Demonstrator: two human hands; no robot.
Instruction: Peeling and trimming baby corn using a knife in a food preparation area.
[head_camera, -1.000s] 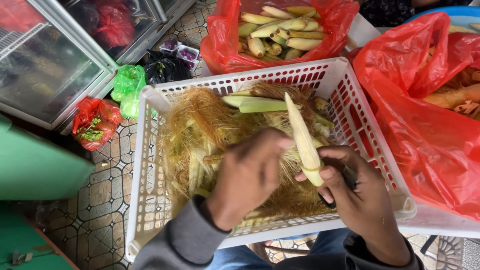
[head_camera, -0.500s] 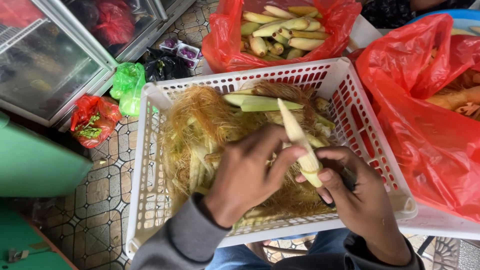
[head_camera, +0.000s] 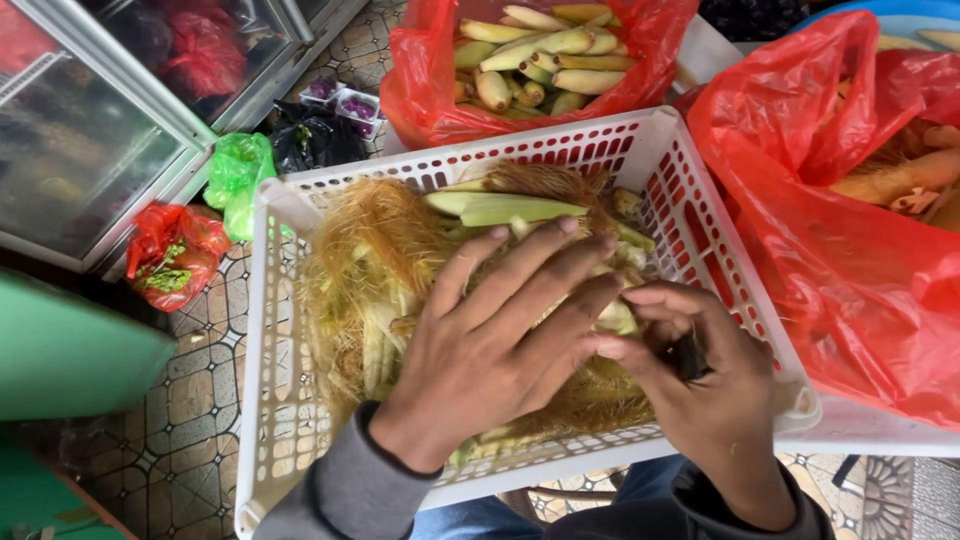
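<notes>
The left hand (head_camera: 490, 345) is laid flat, its fingers (head_camera: 530, 262) released and spread over a pale baby corn (head_camera: 615, 318), probably to steady it above the white basket (head_camera: 700, 215) so that husks and silk (head_camera: 375, 250) are collected there. The right hand (head_camera: 705, 385) is clenched on a dark object (head_camera: 688, 355); whether it is a knife cannot be told. A red bag of peeled corn (head_camera: 540, 50) is placed at the far side, another red bag (head_camera: 850, 250) at the right. A patterned tile floor (head_camera: 190, 400) and a glass cabinet (head_camera: 90, 140) are seen at the left.
</notes>
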